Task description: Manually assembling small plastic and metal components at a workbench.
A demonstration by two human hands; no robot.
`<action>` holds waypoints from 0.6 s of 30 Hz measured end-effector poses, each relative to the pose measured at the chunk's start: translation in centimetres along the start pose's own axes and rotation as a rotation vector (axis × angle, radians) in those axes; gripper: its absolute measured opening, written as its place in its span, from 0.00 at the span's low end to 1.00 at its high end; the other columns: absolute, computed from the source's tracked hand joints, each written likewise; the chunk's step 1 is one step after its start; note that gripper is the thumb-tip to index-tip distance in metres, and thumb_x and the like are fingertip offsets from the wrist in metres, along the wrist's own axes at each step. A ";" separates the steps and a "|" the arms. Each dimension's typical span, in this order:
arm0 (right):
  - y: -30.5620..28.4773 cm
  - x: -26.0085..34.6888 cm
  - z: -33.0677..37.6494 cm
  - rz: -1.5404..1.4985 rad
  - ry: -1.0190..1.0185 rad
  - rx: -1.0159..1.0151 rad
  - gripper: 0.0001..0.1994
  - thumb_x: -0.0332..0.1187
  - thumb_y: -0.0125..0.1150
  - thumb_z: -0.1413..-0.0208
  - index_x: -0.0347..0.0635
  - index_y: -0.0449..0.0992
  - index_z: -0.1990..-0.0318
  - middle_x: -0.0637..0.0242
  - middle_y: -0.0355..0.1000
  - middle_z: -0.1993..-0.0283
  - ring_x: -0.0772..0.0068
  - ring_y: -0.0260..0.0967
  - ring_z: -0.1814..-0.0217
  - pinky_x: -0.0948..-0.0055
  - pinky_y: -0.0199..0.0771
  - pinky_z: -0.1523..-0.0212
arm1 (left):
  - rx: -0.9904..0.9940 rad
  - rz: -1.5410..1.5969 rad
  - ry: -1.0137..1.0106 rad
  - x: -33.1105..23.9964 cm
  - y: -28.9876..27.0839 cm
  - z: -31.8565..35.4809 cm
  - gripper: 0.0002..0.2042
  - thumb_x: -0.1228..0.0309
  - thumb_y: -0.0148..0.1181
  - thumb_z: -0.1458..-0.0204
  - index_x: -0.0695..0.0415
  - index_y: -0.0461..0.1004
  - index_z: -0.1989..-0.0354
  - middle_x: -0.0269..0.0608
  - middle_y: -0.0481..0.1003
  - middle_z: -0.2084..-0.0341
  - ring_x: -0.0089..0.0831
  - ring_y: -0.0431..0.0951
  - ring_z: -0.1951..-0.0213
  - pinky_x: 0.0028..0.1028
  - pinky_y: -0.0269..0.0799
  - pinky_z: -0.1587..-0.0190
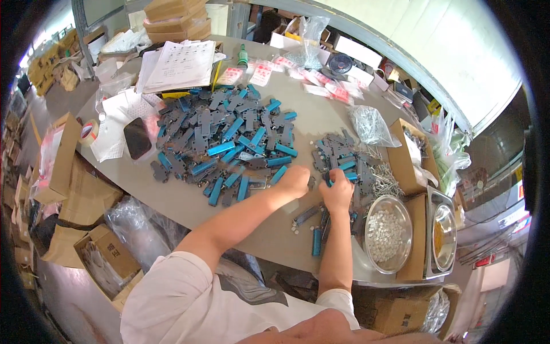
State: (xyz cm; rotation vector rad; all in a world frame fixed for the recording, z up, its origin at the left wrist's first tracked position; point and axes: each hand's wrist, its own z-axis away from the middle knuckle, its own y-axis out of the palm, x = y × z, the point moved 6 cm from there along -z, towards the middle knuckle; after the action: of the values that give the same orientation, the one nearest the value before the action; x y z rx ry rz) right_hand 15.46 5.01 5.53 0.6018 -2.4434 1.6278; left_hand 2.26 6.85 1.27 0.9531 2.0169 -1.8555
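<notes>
I see my right hand [337,192] pinched shut on a small blue-and-grey metal part [330,179] at frame centre, at the near edge of the smaller pile [344,157], while my left hand [293,180] rests curled beside it; whether it holds anything I cannot tell. The big heap [229,143] fills the tabletop [189,203] at centre left, and a steel bowl of white discs [387,232], loose screws [387,175] and open cartons [408,155] crowd the right, presumably set within reach.

Off to your left, a black phone [137,138] lies flat beside a roll of tape [87,132]; farther back, stacked cardboard boxes [175,18], a green bottle [243,56], and a clear bag of screws [369,126] on your right.
</notes>
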 end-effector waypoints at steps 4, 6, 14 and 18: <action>-0.8 0.7 -0.1 -0.424 0.050 -0.135 0.13 0.28 0.62 0.58 0.36 0.73 0.62 0.58 0.76 0.68 0.61 0.75 0.67 0.66 0.72 0.63 | 0.002 -0.109 -0.005 0.0 0.2 0.3 0.11 0.75 0.58 0.63 0.63 0.72 0.68 0.57 0.74 0.71 0.52 0.75 0.64 0.43 0.71 0.61; -0.9 0.6 -0.1 -0.551 0.095 -0.130 0.13 0.28 0.62 0.57 0.35 0.73 0.61 0.57 0.76 0.68 0.65 0.75 0.68 0.70 0.73 0.66 | -0.073 -0.010 0.037 0.4 0.0 0.8 0.12 0.76 0.57 0.61 0.62 0.72 0.65 0.58 0.74 0.70 0.52 0.75 0.63 0.42 0.71 0.61; 0.7 2.9 0.7 -0.762 0.109 0.092 0.14 0.26 0.64 0.56 0.32 0.74 0.60 0.60 0.76 0.67 0.74 0.74 0.68 0.76 0.73 0.67 | -0.317 0.936 0.084 3.5 0.1 3.4 0.24 0.84 0.51 0.52 0.59 0.57 0.44 0.45 0.74 0.69 0.30 0.75 0.69 0.29 0.71 0.61; 0.6 3.7 1.5 -0.656 0.048 0.016 0.15 0.25 0.65 0.56 0.33 0.74 0.58 0.58 0.74 0.66 0.69 0.75 0.68 0.73 0.75 0.68 | -0.250 0.820 0.016 0.7 -1.9 4.2 0.25 0.86 0.48 0.52 0.57 0.57 0.43 0.44 0.74 0.69 0.27 0.75 0.67 0.27 0.70 0.62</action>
State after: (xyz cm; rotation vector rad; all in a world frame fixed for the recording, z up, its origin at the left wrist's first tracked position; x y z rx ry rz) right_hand 11.97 2.93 5.63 1.1895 -1.8932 1.3551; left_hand -0.50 3.14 1.72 1.4234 1.4595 -1.1246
